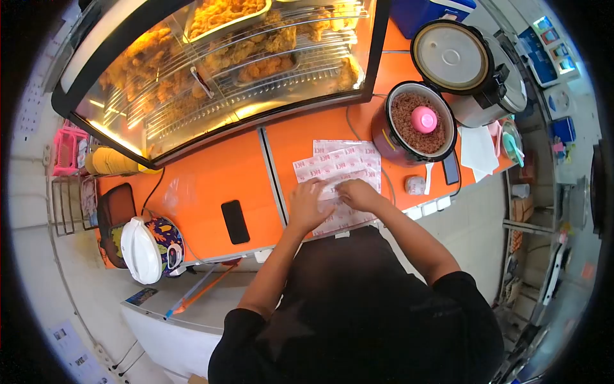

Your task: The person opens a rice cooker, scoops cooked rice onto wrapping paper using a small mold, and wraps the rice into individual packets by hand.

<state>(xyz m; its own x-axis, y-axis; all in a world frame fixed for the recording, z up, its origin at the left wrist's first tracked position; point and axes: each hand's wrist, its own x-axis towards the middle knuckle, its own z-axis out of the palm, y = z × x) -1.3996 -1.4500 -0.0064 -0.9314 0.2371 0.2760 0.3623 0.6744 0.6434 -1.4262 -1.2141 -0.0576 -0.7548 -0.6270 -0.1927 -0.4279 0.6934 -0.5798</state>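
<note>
Printed white-and-red wrapping paper (339,163) lies in overlapping sheets on the orange counter, with a folded part between my hands. My left hand (308,206) presses on the left side of the fold, fingers bent over the paper and thumb pointing right. From the right, my right hand (359,194) has its fingers curled onto the same fold. What the folded paper covers, if anything, is hidden. To the right stands an open rice cooker (384,131) of reddish-brown rice (409,115), with a pink scoop (424,120) resting in it.
A lit glass display case (224,121) of fried chicken stands at the back left. On the orange counter (198,217) lies a black phone (235,222). A white-lidded pot (144,249) sits at the left edge. A small round container (414,185) and another phone (451,169) lie right.
</note>
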